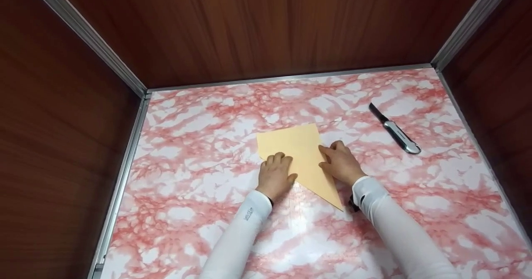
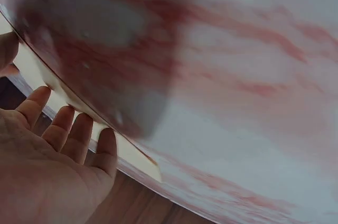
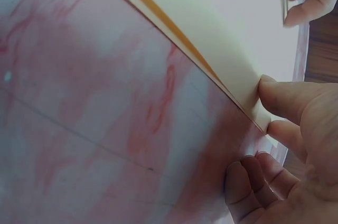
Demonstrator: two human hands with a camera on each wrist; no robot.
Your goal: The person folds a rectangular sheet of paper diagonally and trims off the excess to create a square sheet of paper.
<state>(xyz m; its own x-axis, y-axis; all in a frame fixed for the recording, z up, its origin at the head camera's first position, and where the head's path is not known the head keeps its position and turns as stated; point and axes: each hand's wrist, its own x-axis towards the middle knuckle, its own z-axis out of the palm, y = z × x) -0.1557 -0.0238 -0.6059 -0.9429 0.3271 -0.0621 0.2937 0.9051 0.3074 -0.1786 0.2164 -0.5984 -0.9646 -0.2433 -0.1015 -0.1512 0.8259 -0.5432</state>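
On the right hand [image 1: 343, 162], thumb and forefinger are clamped on the right edge of the folded yellow paper [image 1: 305, 152], the other fingers curled clear of it; the left hand [image 1: 275, 178] lies with its fingers extended against the paper's left edge. The paper lies mid-desk [image 1: 187, 158], its layers gaping slightly. The step looks like lining up a fold; the next move likely calls for keeping edges matched while pressing the crease. Beyond, to the right, lies a knife [image 1: 397, 132], well apart.

left hand [image 1: 275, 177]: palm down | right hand [image 1: 343, 162]: thumb-index pinch
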